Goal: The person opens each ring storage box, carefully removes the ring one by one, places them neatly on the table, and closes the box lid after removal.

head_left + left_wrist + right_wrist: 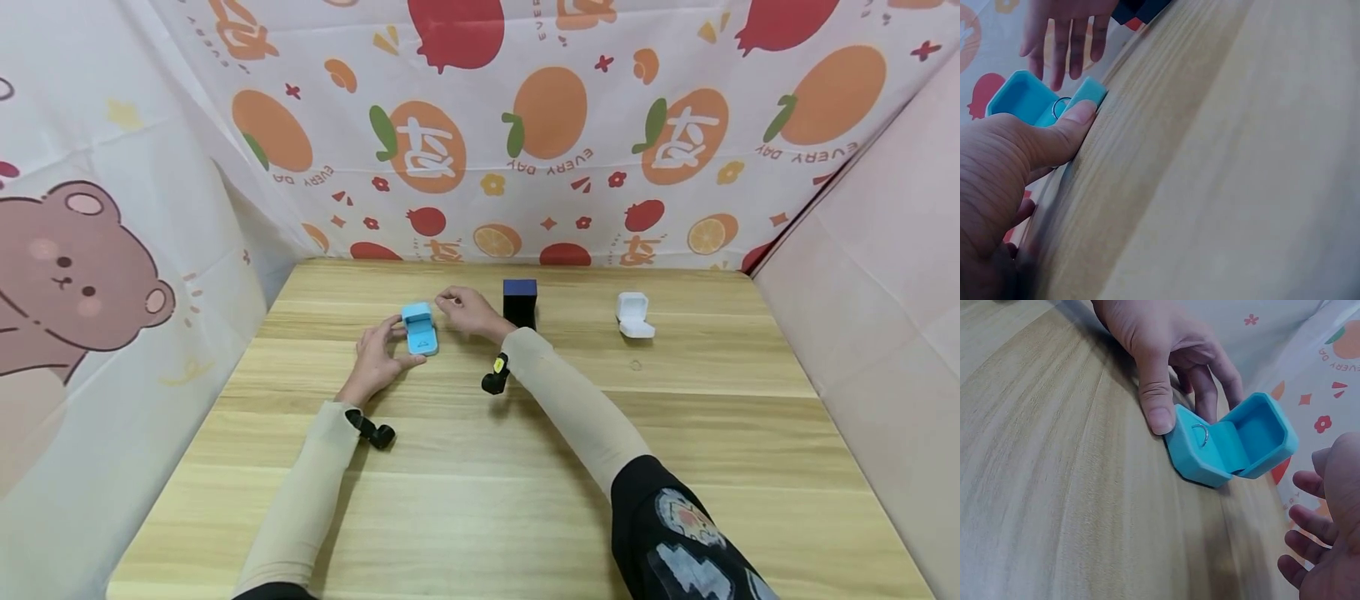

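An open turquoise ring box (420, 328) stands on the table with its lid raised. A silver ring (1200, 435) sits upright in its slot, also visible in the left wrist view. My left hand (373, 360) grips the box's base, thumb on the front edge and fingers along the far side. My right hand (471, 312) hovers just right of the raised lid, apart from it. In the right wrist view the right hand's fingers (1310, 547) are loosely bent and hold nothing.
A dark blue box (520, 303) stands just behind my right wrist. Farther right is an open white ring box (635, 315), and a small ring (636, 365) lies on the wooden table (720, 467) in front of it. A fruit-patterned curtain (480, 125) hangs along the back edge.
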